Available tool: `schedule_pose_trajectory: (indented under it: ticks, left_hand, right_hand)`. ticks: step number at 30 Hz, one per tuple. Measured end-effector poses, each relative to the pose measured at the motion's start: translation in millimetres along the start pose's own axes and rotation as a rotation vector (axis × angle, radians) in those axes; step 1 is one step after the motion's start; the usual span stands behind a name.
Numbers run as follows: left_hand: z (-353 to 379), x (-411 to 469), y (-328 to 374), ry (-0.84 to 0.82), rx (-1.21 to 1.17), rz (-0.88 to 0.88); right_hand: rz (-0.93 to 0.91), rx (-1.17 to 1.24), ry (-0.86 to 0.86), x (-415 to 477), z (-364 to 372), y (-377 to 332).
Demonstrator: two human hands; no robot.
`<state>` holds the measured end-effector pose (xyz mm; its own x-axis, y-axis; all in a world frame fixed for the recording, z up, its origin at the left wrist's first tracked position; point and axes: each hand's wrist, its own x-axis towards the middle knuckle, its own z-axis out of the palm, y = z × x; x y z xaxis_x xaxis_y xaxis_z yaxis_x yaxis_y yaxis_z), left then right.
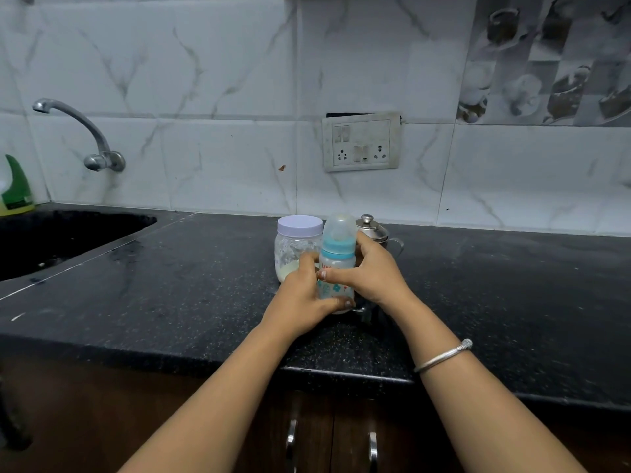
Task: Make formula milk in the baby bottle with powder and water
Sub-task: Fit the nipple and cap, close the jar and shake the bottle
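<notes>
Black table [170, 285] below tiled wall [205, 97]: left hand [300, 298] and right hand [372, 271] grip the capped baby bottle [338, 261]; powder jar [297, 247] lidded, filling apparently not begun.

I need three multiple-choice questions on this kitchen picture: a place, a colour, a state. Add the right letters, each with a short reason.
1. Where is the powder jar? A. in the sink B. on the counter, left of the baby bottle C. on a shelf
2. What colour is the bottle's collar? A. red B. light blue C. black
3. The bottle's clear cap is: A. on B. on the counter C. in the jar
Answers: 1 B, it stands beside the bottle; 2 B, the ring under the cap is blue; 3 A, the dome sits on top.
</notes>
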<state>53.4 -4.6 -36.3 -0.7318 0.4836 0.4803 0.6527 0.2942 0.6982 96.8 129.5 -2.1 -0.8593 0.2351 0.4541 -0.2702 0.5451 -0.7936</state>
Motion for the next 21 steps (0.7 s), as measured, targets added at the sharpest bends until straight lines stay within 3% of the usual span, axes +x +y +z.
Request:
schedule_pose_trajectory:
  ticks: [14,21]
  left_hand:
    - [-2,-2,2,-0.025,0.032,0.005]
    - [-1,-2,9,-0.034,0.051,0.029]
  right_hand:
    - [0.052,-0.119,0.03,1,-3,2]
    - [0.039,0.051,0.13,-10,-36,8]
